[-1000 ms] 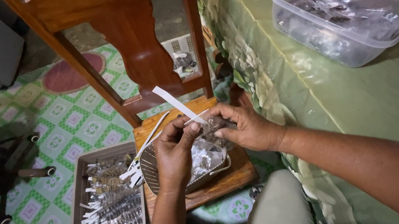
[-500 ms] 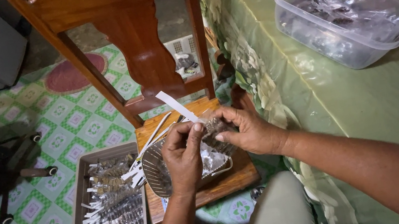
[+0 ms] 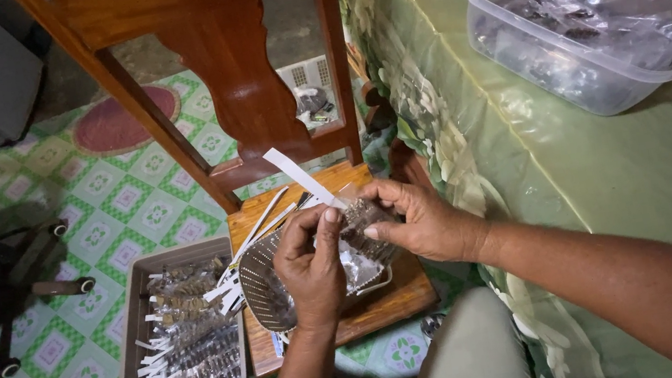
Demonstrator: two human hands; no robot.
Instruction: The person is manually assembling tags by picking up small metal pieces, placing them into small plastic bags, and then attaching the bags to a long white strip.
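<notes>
— Hands over the wooden chair seat [image 3: 389, 297]: our left hand [image 3: 312, 265] and right hand [image 3: 413, 222] are both pinching a small clear packet [image 3: 358, 212] with a white paper strip [image 3: 303, 176], above the wicker basket [image 3: 266, 285].

— Since a second ago, we are holding it slightly higher; the strip is angling upward.

A home room: a wooden chair [image 3: 249, 95] stands on patterned green floor covering [image 3: 115, 215], just beside a table under a floral green tablecloth [image 3: 480, 193].
</notes>
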